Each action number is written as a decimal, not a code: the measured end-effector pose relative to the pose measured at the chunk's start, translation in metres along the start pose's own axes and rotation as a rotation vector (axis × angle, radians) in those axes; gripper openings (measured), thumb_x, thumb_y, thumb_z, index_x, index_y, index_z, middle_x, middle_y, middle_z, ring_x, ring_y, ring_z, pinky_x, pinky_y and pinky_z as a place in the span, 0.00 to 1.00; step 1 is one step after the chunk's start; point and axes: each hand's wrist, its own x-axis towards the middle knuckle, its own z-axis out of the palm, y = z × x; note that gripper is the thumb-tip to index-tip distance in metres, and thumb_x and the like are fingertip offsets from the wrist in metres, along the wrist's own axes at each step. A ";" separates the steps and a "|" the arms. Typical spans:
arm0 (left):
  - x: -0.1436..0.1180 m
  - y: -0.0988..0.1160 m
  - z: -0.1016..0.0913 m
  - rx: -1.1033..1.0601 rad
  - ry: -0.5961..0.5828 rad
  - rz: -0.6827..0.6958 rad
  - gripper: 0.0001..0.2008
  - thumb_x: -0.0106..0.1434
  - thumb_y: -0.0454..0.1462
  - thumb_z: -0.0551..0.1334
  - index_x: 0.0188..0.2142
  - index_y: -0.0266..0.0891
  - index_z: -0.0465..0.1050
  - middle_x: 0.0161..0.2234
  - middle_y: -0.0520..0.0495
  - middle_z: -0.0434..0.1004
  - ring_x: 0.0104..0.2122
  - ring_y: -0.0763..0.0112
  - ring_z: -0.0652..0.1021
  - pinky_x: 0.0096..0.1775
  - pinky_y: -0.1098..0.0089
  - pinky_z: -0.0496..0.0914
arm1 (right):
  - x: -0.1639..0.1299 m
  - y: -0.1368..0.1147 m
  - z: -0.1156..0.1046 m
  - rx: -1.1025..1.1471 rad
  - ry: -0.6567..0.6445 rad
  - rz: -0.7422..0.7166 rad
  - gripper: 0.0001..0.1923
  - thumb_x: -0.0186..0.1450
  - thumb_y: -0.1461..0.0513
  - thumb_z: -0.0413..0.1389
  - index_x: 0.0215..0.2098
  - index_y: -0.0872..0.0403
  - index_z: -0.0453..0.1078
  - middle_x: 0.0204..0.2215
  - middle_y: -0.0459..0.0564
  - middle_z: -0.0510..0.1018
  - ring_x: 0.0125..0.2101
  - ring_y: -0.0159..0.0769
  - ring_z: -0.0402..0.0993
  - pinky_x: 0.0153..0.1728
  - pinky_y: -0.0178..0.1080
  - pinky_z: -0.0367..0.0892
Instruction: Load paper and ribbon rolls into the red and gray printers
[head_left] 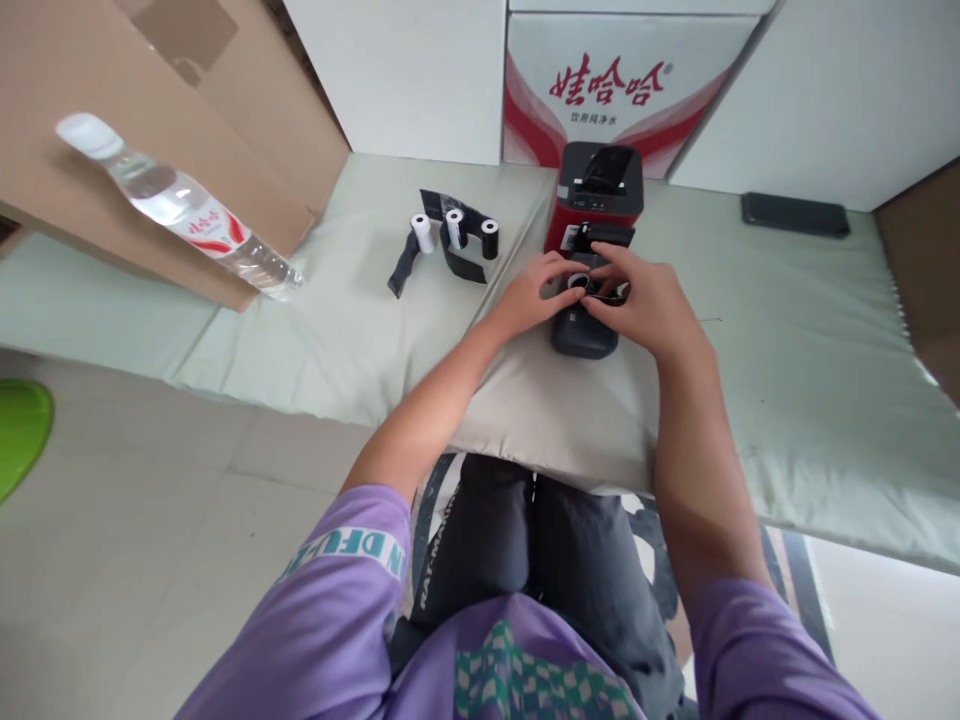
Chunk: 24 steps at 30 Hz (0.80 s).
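Observation:
A small dark grey label printer (582,335) lies on a pale cushion (555,410), with a red and black printer (598,195) standing right behind it. My left hand (529,296) grips the small printer's left side. My right hand (645,300) rests over its top, fingers pinching a paper roll (579,282) at the open compartment. Three small paper rolls (454,230) with black wrappers lie to the left on the mat.
A water bottle (180,205) leans on a cardboard box (150,120) at the left. A black phone (795,214) lies at the back right on the pale green mat (810,340). White boxes (622,90) line the back. A green object (19,430) sits on the floor.

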 end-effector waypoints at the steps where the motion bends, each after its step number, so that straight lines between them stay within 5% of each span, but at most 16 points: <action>1: 0.000 0.000 0.000 -0.001 -0.007 0.001 0.18 0.77 0.50 0.64 0.60 0.47 0.80 0.57 0.40 0.81 0.61 0.53 0.78 0.65 0.53 0.71 | 0.000 0.002 -0.003 0.045 0.002 0.003 0.33 0.60 0.58 0.66 0.64 0.47 0.78 0.48 0.55 0.90 0.43 0.51 0.86 0.51 0.58 0.81; 7: 0.000 -0.012 0.006 -0.030 0.038 0.040 0.16 0.74 0.44 0.68 0.58 0.44 0.80 0.55 0.41 0.83 0.52 0.58 0.81 0.59 0.57 0.74 | 0.007 0.035 -0.008 0.387 0.101 0.149 0.18 0.69 0.52 0.57 0.48 0.48 0.84 0.39 0.54 0.90 0.44 0.50 0.88 0.47 0.53 0.82; 10: 0.000 -0.020 0.010 -0.063 0.123 0.099 0.16 0.72 0.41 0.70 0.57 0.41 0.79 0.51 0.43 0.84 0.46 0.62 0.81 0.54 0.60 0.75 | 0.012 0.053 -0.004 0.485 0.158 0.141 0.15 0.67 0.49 0.62 0.41 0.48 0.85 0.38 0.54 0.89 0.43 0.50 0.87 0.44 0.51 0.82; 14: 0.000 -0.028 0.013 -0.076 0.154 0.164 0.17 0.72 0.42 0.71 0.57 0.42 0.79 0.50 0.43 0.84 0.46 0.63 0.81 0.52 0.61 0.76 | 0.013 0.062 0.002 0.500 0.051 0.063 0.18 0.58 0.48 0.73 0.42 0.47 0.86 0.43 0.51 0.89 0.47 0.50 0.85 0.47 0.50 0.80; 18: 0.002 -0.035 0.015 -0.051 0.113 0.179 0.18 0.74 0.46 0.68 0.60 0.44 0.78 0.52 0.42 0.84 0.47 0.62 0.82 0.54 0.60 0.76 | 0.013 0.063 0.004 0.440 -0.054 0.047 0.20 0.56 0.50 0.73 0.44 0.48 0.86 0.45 0.51 0.89 0.40 0.45 0.82 0.39 0.47 0.76; 24: 0.005 -0.036 0.013 -0.041 0.076 0.269 0.25 0.74 0.55 0.67 0.62 0.46 0.77 0.58 0.39 0.81 0.56 0.53 0.81 0.54 0.53 0.78 | 0.015 0.064 0.010 0.417 0.009 -0.006 0.17 0.53 0.57 0.70 0.41 0.49 0.80 0.38 0.49 0.86 0.39 0.43 0.80 0.36 0.43 0.69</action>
